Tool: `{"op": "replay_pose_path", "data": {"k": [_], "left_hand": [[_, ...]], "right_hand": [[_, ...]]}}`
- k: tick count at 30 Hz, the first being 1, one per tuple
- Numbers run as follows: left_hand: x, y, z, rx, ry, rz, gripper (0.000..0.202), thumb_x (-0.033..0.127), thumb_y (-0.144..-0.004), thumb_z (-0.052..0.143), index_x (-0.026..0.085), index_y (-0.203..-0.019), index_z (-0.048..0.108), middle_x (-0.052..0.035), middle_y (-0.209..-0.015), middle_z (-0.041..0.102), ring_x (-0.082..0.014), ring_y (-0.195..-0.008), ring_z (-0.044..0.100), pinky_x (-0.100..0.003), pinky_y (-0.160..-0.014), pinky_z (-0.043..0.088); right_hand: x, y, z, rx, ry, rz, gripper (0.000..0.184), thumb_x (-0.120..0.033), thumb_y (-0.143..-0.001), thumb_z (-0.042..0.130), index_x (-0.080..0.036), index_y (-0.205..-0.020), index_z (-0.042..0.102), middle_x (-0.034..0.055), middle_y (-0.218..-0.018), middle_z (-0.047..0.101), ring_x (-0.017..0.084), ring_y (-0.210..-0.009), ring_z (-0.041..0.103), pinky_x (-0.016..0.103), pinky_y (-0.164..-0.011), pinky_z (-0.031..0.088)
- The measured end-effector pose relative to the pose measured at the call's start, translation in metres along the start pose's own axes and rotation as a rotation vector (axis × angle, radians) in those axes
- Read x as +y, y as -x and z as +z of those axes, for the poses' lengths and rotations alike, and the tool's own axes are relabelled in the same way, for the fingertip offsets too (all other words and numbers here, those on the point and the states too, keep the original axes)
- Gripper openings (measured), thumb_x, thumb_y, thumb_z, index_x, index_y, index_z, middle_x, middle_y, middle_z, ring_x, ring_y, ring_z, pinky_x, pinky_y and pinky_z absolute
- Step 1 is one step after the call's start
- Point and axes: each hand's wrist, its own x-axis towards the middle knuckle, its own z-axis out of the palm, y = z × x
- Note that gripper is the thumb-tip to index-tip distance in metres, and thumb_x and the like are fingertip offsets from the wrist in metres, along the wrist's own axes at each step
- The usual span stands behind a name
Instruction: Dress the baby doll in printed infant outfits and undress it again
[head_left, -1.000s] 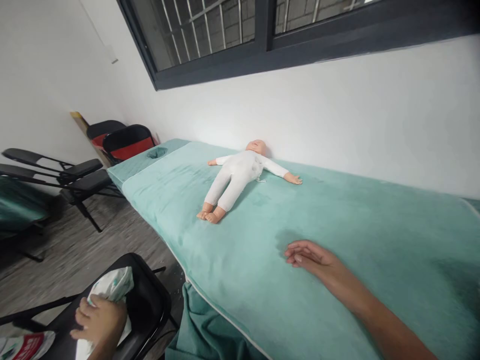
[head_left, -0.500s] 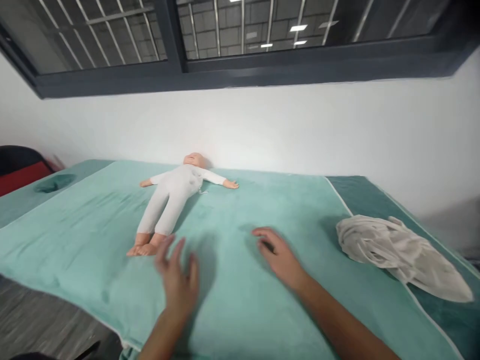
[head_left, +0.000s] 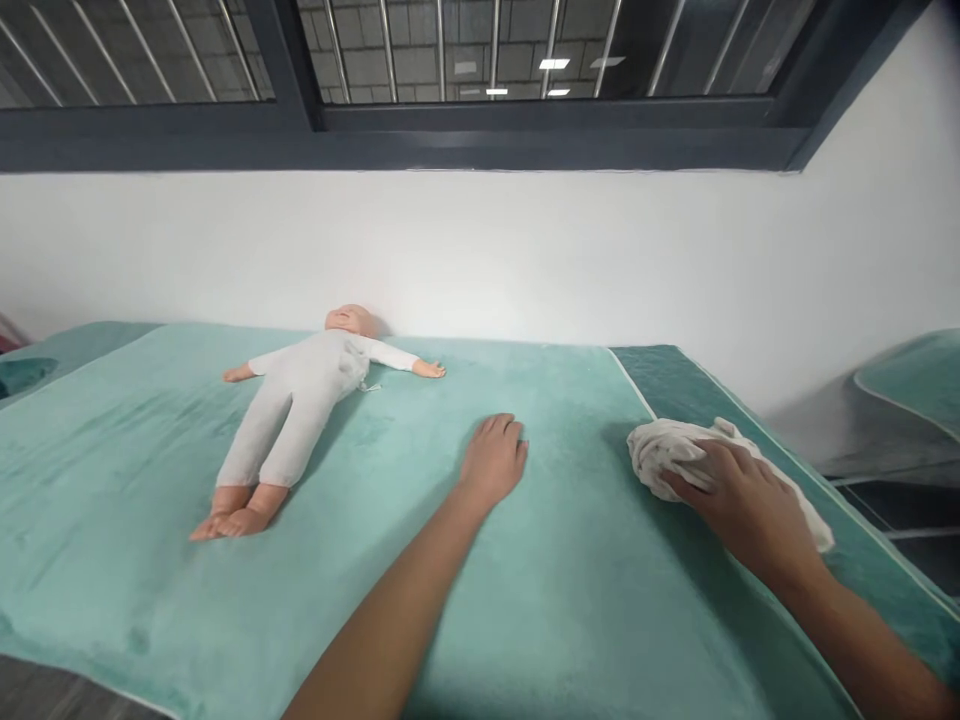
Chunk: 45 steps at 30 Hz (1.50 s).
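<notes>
My right hand [head_left: 757, 505] is on a crumpled off-white cloth [head_left: 671, 450] at the right side of the bed, its thumb and fingers closed over the bundle. My palm hides part of the cloth. Near the middle of the green cover, my left hand [head_left: 495, 462] lies palm down with nothing visible in it, its fingers extended over the surface. A baby doll [head_left: 307, 380] in a white long-sleeved suit lies on its back to the left, arms spread and bare feet toward me. Some white strings show at its side.
A plush green cover [head_left: 450, 590] spreads over the bed, with a darker strip on the right. Behind it rise a white wall [head_left: 480, 250] and a dark window frame [head_left: 540, 140]. Another green-covered surface [head_left: 915, 380] stands at the far right.
My right hand has moved right onto the cloth and gripped it. My left hand has shifted right, away from the doll's feet, and come down on the cover. The view has turned right.
</notes>
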Motion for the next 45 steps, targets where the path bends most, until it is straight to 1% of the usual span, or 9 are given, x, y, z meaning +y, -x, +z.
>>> {"op": "replay_pose_path", "data": {"k": [7, 14, 17, 20, 26, 31, 35, 39, 45], "left_hand": [[-0.001, -0.001, -0.022, -0.057, 0.647, -0.229, 0.035, 0.046, -0.088, 0.057, 0.022, -0.113, 0.065, -0.0105, -0.119, 0.068, -0.0247, -0.115, 0.059, -0.043, -0.105, 0.04], [0.011, 0.008, -0.039, -0.206, 1.237, -0.202, 0.063, 0.043, -0.078, 0.073, 0.023, -0.134, 0.052, -0.0125, -0.142, 0.053, -0.0266, -0.128, 0.052, -0.041, -0.107, 0.038], [0.009, 0.011, -0.045, -0.08, 1.34, -0.228, 0.077, 0.042, -0.07, 0.079, 0.024, -0.138, 0.048, -0.0115, -0.142, 0.053, -0.0291, -0.129, 0.05, -0.04, -0.102, 0.043], [-0.004, 0.009, -0.051, 0.146, 1.276, -0.304, 0.064, 0.037, -0.07, 0.077, 0.023, -0.129, 0.055, -0.009, -0.132, 0.059, -0.0259, -0.117, 0.056, -0.035, -0.094, 0.046], [-0.028, 0.001, -0.046, 0.404, 1.053, -0.475, 0.029, 0.028, -0.073, 0.065, 0.019, -0.1, 0.061, -0.0021, -0.096, 0.065, -0.0116, -0.074, 0.056, -0.023, -0.066, 0.043], [-0.026, -0.003, -0.041, 0.43, 0.927, -0.457, 0.023, 0.031, -0.076, 0.064, 0.019, -0.095, 0.06, -0.0009, -0.089, 0.063, -0.0117, -0.073, 0.053, -0.023, -0.066, 0.042], [-0.021, -0.004, -0.043, 0.456, 0.913, -0.459, 0.021, 0.034, -0.078, 0.065, 0.019, -0.093, 0.062, -0.0015, -0.093, 0.064, -0.0122, -0.079, 0.055, -0.022, -0.068, 0.042], [-0.021, -0.002, -0.046, 0.497, 0.946, -0.526, 0.025, 0.04, -0.079, 0.066, 0.017, -0.086, 0.061, 0.0017, -0.075, 0.057, -0.0089, -0.062, 0.047, -0.021, -0.057, 0.035], [-0.035, 0.001, -0.058, 0.894, 1.112, -0.624, 0.027, 0.035, -0.072, 0.071, 0.019, -0.089, 0.059, 0.003, -0.08, 0.057, -0.0083, -0.066, 0.05, -0.02, -0.06, 0.039]], "right_hand": [[-0.026, -0.032, 0.011, -0.007, -0.096, -0.014, 0.027, -0.043, -0.09, 0.042, -0.021, -0.08, 0.054, 0.01, -0.088, 0.063, 0.025, -0.08, 0.055, 0.035, -0.069, 0.035], [-0.14, -0.059, 0.0, 0.031, -0.818, 0.129, 0.034, -0.055, -0.087, 0.053, -0.021, -0.083, 0.057, 0.0003, -0.072, 0.058, 0.015, -0.069, 0.05, 0.027, -0.066, 0.038], [-0.185, -0.078, 0.0, -0.077, -1.146, 0.114, 0.033, -0.054, -0.084, 0.059, -0.021, -0.088, 0.062, -0.0002, -0.075, 0.061, 0.014, -0.07, 0.053, 0.026, -0.065, 0.042], [-0.207, -0.096, 0.004, -0.203, -1.305, 0.101, 0.032, -0.051, -0.081, 0.063, -0.021, -0.089, 0.064, 0.0, -0.076, 0.063, 0.014, -0.068, 0.055, 0.026, -0.062, 0.043], [-0.203, -0.103, 0.034, -0.318, -1.357, 0.126, 0.032, -0.051, -0.079, 0.066, -0.019, -0.085, 0.066, -0.0004, -0.076, 0.063, 0.013, -0.07, 0.055, 0.025, -0.063, 0.043], [-0.189, -0.099, 0.057, -0.31, -1.539, 0.259, 0.033, -0.051, -0.076, 0.07, -0.02, -0.086, 0.064, -0.0015, -0.072, 0.06, 0.012, -0.065, 0.052, 0.025, -0.06, 0.042], [-0.183, -0.102, 0.058, -0.161, -1.63, 0.331, 0.03, -0.048, -0.074, 0.073, -0.022, -0.084, 0.063, -0.0018, -0.073, 0.06, 0.013, -0.067, 0.053, 0.027, -0.065, 0.045], [-0.172, -0.108, 0.05, -0.007, -1.668, 0.388, 0.031, -0.048, -0.074, 0.072, -0.021, -0.083, 0.058, -0.0016, -0.073, 0.057, 0.012, -0.067, 0.053, 0.026, -0.064, 0.045], [-0.122, -0.117, 0.044, 0.351, -1.638, 0.605, 0.036, -0.054, -0.077, 0.065, -0.021, -0.085, 0.053, -0.0037, -0.073, 0.056, 0.011, -0.063, 0.052, 0.025, -0.061, 0.043]]}}
